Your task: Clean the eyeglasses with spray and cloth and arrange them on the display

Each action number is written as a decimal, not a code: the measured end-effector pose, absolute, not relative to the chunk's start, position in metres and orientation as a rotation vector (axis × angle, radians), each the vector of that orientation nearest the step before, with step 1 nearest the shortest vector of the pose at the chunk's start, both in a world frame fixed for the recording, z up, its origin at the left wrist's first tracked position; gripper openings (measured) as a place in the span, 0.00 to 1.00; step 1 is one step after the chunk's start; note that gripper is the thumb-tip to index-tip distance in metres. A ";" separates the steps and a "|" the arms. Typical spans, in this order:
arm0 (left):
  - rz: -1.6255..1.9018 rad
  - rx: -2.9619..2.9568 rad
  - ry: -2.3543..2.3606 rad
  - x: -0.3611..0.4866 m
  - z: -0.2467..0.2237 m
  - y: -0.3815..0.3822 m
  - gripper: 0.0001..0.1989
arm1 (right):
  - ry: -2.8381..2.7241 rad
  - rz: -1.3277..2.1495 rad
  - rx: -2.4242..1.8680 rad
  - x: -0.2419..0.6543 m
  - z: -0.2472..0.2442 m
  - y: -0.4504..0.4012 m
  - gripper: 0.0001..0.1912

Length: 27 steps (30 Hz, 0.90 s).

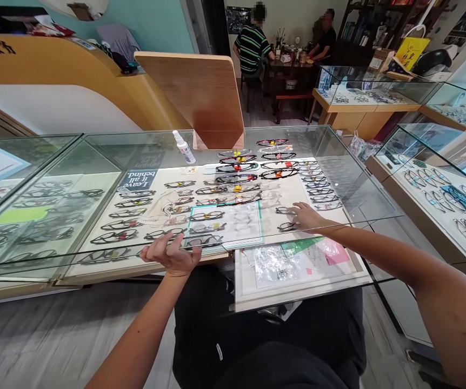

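Note:
My left hand (171, 255) rests at the front edge of the glass display case (107, 249), its fingers spread and the thumb apart. My right hand (309, 217) reaches in past the front of the case, fingertips closed at the side of a thin-framed pair of eyeglasses (285, 210). Just in front of it lies another pair of eyeglasses (287, 227), close to my fingers. Rows of eyeglasses fill the case, among them dark frames (279, 174) with coloured tags. Below my right forearm, a pulled-out drawer (301, 289) holds clear plastic bags (277, 265) and coloured papers.
On the glass top stand a white spray bottle (184, 147) and a wooden-backed upright panel (200, 97). More display cases with eyeglasses are at the right (431, 189) and the back right (363, 97). Two people sit at a table (292, 64) in the background.

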<state>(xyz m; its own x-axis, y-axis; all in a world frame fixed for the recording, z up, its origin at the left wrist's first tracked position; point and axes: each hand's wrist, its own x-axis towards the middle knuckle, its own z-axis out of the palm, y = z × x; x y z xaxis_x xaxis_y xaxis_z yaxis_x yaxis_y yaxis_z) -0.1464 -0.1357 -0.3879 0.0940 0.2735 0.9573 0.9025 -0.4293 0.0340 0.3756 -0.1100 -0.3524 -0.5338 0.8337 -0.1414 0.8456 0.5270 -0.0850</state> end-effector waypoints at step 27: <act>-1.360 -1.715 -1.329 -0.147 -0.390 -0.134 0.25 | 2.660 -0.067 1.637 0.363 -0.363 -0.061 0.14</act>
<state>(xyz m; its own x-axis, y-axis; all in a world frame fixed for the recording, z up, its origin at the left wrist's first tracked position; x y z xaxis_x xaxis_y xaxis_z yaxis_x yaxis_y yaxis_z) -0.1471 -0.1335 -0.3896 -0.0119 0.3467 0.9379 0.9296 -0.3417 0.1381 0.3630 -0.0605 -0.3627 -0.4508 0.8918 -0.0379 0.8926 0.4501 -0.0272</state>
